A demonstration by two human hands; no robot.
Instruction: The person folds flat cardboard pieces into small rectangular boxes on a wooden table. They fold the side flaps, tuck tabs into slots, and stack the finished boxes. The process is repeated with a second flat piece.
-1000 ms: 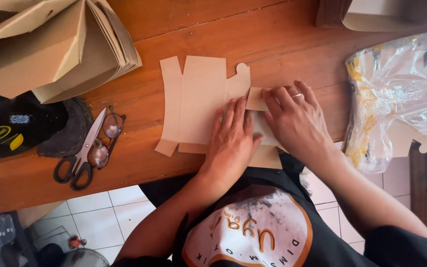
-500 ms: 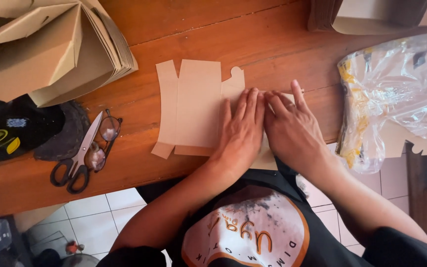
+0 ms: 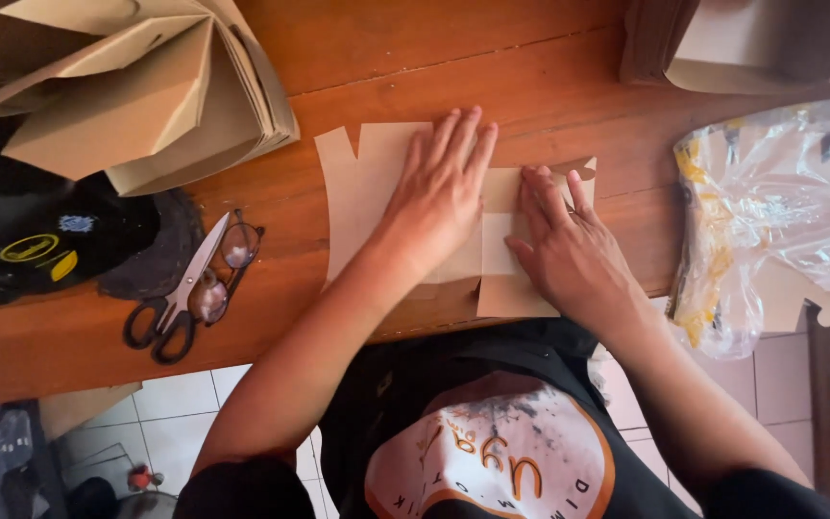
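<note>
A flat die-cut piece of brown cardboard (image 3: 362, 197) lies on the wooden table (image 3: 549, 86) in front of me. My left hand (image 3: 444, 187) presses flat on its middle, fingers spread toward the far edge. Just to the right, my right hand (image 3: 564, 245) rests flat on the folded right flap of the same cardboard, fingers pointing up and left. Neither hand grips anything; both palms push down on the sheet.
A stack of folded brown cardboard boxes (image 3: 146, 96) sits at the far left. Scissors (image 3: 180, 293) and eyeglasses (image 3: 228, 264) lie left of the sheet beside a black cap (image 3: 40, 240). A clear plastic bag (image 3: 780, 202) with cardboard pieces is at the right, a box (image 3: 751, 43) behind.
My left hand slid up and left across the cardboard sheet. My right hand followed leftward onto the folded flap. The view has shifted a little.
</note>
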